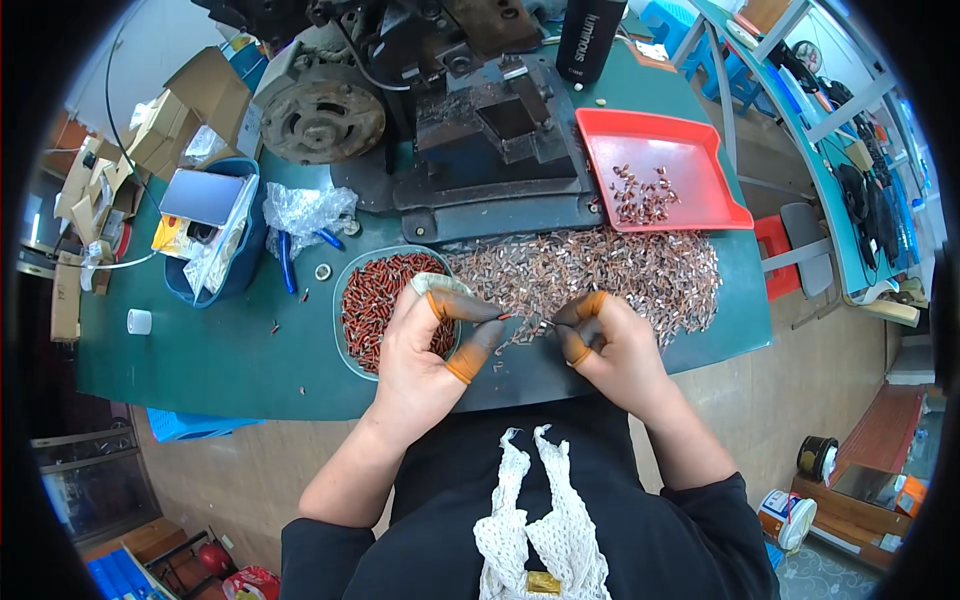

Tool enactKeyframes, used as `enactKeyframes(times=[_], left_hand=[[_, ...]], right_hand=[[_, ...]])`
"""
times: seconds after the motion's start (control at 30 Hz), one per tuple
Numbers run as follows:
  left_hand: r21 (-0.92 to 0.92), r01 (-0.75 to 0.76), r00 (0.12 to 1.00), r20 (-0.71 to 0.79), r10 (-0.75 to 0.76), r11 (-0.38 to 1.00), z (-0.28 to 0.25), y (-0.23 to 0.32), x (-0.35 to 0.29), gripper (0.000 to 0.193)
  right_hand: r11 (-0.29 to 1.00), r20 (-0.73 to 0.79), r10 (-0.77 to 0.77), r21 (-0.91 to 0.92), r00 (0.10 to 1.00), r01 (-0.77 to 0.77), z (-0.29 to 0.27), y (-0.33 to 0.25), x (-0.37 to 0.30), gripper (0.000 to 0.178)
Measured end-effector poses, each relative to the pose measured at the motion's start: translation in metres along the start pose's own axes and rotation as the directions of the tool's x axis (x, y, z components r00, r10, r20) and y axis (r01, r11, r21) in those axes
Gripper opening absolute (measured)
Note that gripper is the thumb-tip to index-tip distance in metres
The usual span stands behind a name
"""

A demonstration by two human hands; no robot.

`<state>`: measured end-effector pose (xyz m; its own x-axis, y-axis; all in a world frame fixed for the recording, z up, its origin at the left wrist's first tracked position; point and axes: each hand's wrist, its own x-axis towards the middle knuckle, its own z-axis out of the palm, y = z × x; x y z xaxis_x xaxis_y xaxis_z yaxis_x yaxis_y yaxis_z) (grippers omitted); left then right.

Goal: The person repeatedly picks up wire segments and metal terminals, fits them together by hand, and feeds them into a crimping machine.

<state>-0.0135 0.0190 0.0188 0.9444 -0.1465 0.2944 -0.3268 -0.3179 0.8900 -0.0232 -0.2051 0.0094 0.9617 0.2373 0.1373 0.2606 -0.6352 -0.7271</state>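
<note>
Left hand [425, 345] pinches a tiny red sleeve [506, 316] at the tips of its orange-capped fingers [478, 345], just over the green bench [200, 350]. Right hand [605, 345] grips a small metal piece [543, 323], mostly hidden by its fingers; the two parts nearly meet, contact unclear. Bowl of red sleeves [375, 300] sits under the left hand, part covered. Pile of metal pieces [620, 270] lies behind. Red tray [690, 150] holds a few more. Dark press machine [470, 120] is cut off at the top.

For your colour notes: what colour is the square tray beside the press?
Red tray, seen in the head view.
</note>
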Motion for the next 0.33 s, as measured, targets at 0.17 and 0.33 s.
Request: enactKeyframes(times=[0.17, 0.33], left_hand=[[0.068, -0.112, 0.992, -0.049, 0.115, 0.991, 0.006, 0.008, 0.026, 0.019], [0.521, -0.466, 0.778, -0.143, 0.611, 0.716, 0.001, 0.001, 0.086, 0.026]], right_hand=[[0.897, -0.131, 0.153, 0.435, 0.979, -0.082, -0.010, -0.006, 0.042, 0.022], [0.793, -0.260, 0.162, 0.609, 0.952, 0.031, -0.036, -0.016, 0.119, 0.031]])
